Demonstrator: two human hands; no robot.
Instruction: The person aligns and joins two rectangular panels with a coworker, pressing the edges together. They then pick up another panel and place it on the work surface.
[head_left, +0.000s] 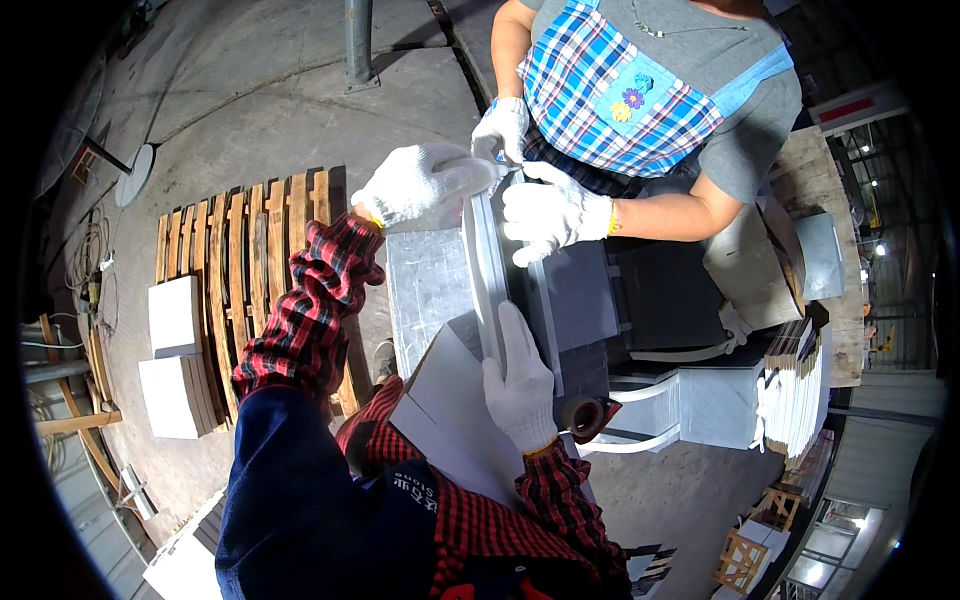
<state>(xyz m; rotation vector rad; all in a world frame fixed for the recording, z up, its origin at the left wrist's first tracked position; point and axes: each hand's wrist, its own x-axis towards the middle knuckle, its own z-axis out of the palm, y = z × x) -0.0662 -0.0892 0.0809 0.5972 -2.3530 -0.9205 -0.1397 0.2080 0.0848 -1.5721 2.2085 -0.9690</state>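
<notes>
in the head view, small white lettering (415, 488) sits on the navy garment (310, 490). a long pale strip (484, 275) lies just right of a grey slab (425, 270), its long axis running away from the wearer, far end toward the co-worker's gloved hands (558, 212). the left hand (425, 185), fingers drawn together, is at that end; i cannot tell its grip. the right hand (520, 380) rests flat, fingers extended, at the near end.

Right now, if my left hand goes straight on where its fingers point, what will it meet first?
Probably one of the co-worker's gloved hands, just past the fingertips of your left hand. Depth is unclear there, so they may already touch.
</notes>
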